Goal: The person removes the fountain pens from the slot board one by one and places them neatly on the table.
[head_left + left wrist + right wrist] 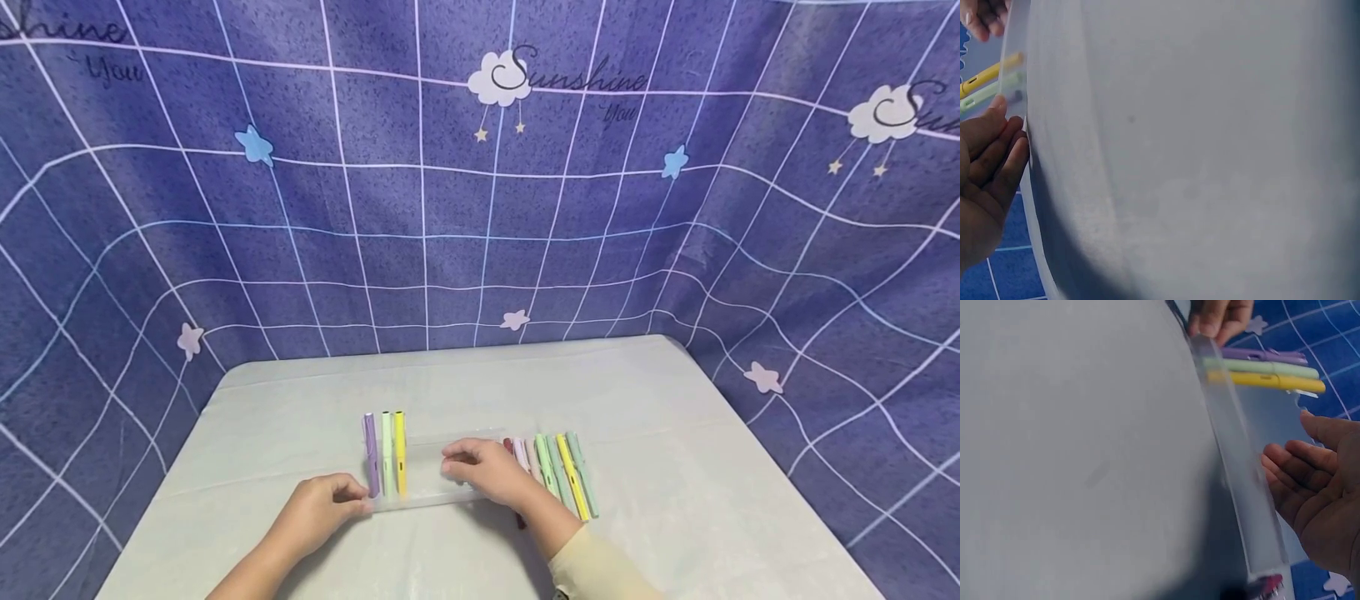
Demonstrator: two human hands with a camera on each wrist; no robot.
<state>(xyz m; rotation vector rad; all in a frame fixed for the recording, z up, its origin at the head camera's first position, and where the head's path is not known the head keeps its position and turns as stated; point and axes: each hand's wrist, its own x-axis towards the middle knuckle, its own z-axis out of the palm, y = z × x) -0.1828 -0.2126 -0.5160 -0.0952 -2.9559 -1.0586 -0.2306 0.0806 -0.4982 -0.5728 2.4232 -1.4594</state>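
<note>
A clear plastic pen tray lies on the table with a purple pen, a pale green pen and a yellow pen side by side at its left end. My left hand pinches the tray's near left corner between thumb and fingers, also visible in the left wrist view. Over the tray's right part hovers my right hand, its fingers loosely bent and nothing between them. In the right wrist view, the right palm shows bare beside the tray's long wall.
Right of the tray lies a row of several pens: dark red, lilac, pinkish, green tones and a yellow pen. My right forearm partly covers them. The pale tabletop meets a blue grid-patterned curtain at the back and sides.
</note>
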